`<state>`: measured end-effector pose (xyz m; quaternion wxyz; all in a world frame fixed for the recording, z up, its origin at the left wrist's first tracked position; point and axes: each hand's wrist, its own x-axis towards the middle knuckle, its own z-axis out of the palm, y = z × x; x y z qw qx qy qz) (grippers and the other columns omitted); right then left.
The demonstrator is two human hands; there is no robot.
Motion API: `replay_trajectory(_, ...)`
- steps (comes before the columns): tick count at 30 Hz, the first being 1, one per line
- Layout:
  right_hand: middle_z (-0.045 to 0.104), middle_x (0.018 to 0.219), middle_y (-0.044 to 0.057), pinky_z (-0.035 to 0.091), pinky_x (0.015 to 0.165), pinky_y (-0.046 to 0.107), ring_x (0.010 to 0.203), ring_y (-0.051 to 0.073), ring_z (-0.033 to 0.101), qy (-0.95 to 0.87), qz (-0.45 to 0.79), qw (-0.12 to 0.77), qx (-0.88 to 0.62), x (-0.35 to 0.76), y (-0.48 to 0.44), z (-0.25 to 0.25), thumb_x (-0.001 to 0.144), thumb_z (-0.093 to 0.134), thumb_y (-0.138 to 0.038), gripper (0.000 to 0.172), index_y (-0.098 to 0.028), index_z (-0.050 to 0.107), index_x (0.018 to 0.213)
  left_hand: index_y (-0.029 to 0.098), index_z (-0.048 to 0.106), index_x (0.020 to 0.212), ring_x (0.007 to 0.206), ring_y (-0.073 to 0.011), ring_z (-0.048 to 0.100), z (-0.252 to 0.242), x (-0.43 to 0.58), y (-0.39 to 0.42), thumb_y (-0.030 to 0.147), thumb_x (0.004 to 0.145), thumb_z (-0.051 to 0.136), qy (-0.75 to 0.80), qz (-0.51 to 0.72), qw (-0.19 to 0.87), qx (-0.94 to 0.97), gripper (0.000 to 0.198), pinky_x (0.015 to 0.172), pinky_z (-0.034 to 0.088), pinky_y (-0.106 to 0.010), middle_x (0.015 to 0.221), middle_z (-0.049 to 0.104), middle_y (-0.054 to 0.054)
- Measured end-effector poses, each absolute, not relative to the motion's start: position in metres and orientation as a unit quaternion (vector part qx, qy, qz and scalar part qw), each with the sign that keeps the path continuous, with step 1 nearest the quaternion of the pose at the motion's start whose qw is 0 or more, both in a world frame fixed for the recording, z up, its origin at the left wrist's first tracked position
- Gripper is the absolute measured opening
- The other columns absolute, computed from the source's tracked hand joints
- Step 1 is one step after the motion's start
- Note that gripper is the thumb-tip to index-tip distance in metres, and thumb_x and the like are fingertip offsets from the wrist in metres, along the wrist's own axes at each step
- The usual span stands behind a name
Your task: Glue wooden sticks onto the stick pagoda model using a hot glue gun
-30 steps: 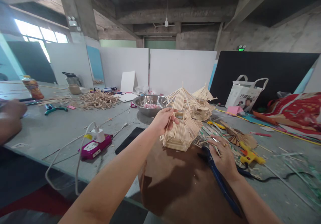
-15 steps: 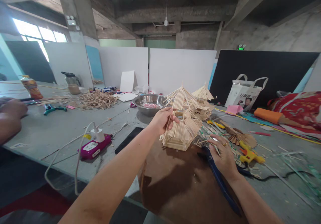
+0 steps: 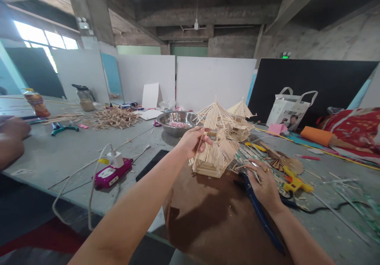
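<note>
My left hand point(image 3: 196, 141) is closed round the side of a small pagoda model point(image 3: 212, 158) built of thin wooden sticks, its pointed roof above my fingers. The model stands upright at the back of a brown board point(image 3: 204, 205). To its right, my right hand point(image 3: 264, 182) is lowered at a litter of short sticks, its fingers bent together on what looks like a small wooden stick. Blue-handled pliers point(image 3: 259, 213) lie on the board just beside and partly under that hand. A second stick pagoda point(image 3: 240, 116) stands behind the first.
A yellow glue gun point(image 3: 297, 182) and glue sticks lie on the right. Behind are a steel bowl point(image 3: 175, 123) and a stick pile point(image 3: 115, 118). A purple power strip point(image 3: 113, 174) with a looping cable and a dark phone point(image 3: 151, 165) are left. Another person's hand point(image 3: 14, 132) rests far left.
My right hand's fingers have shifted very slightly at the sticks. My left hand and the pagoda model stay in place. The other person's hand has moved a little to the left.
</note>
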<state>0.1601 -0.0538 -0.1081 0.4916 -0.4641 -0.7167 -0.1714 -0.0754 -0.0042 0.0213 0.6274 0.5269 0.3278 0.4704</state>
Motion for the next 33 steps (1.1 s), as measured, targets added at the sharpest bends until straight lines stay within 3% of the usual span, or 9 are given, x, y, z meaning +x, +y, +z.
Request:
replay_trajectory(20,0.057,0.099,0.009,0.038,0.087,0.042,0.1,0.021,0.048,-0.713,-0.162,0.484,-0.481,0.159,-0.055,-0.106,0.078,0.043,-0.021,0.017,-0.018,0.058,0.086,0.011,0.053,0.083,0.022,-0.0035,0.03,0.023,-0.072,-0.005,0.019,0.083,0.034,0.352,0.499,0.606,0.509,0.02,0.028,0.017,-0.018,0.045,0.055,0.0)
replay_trajectory(28,0.061,0.094,0.01,0.039,0.086,0.037,0.094,0.02,0.053,-0.662,-0.159,0.5,-0.535,0.184,-0.048,-0.093,0.078,0.042,-0.025,0.021,-0.017,0.06,0.085,0.016,0.05,0.075,0.025,-0.0019,0.026,0.016,-0.069,-0.041,0.027,0.081,0.041,0.343,0.624,0.463,0.528,0.016,0.029,0.015,-0.017,0.045,0.049,0.005)
replay_trajectory(30,0.063,0.091,0.01,0.04,0.082,0.035,0.09,0.02,0.055,-0.652,-0.123,0.45,-0.598,0.194,-0.046,-0.09,0.078,0.04,-0.028,0.025,-0.015,0.06,0.084,0.017,0.05,0.076,0.028,-0.0022,0.027,0.009,-0.059,-0.061,0.033,0.081,0.041,0.338,0.633,0.42,0.556,0.019,0.03,0.017,-0.017,0.047,0.05,0.005)
replay_trajectory(33,0.065,0.083,0.009,0.042,0.07,0.033,0.08,0.022,0.059,-0.651,-0.026,0.29,-0.701,0.207,-0.045,-0.086,0.078,0.039,-0.036,0.03,-0.017,0.062,0.08,0.017,0.052,0.071,0.033,-0.004,0.032,-0.011,-0.035,-0.085,0.039,0.08,0.041,0.337,0.539,0.431,0.641,0.026,0.034,0.023,-0.018,0.049,0.052,0.003)
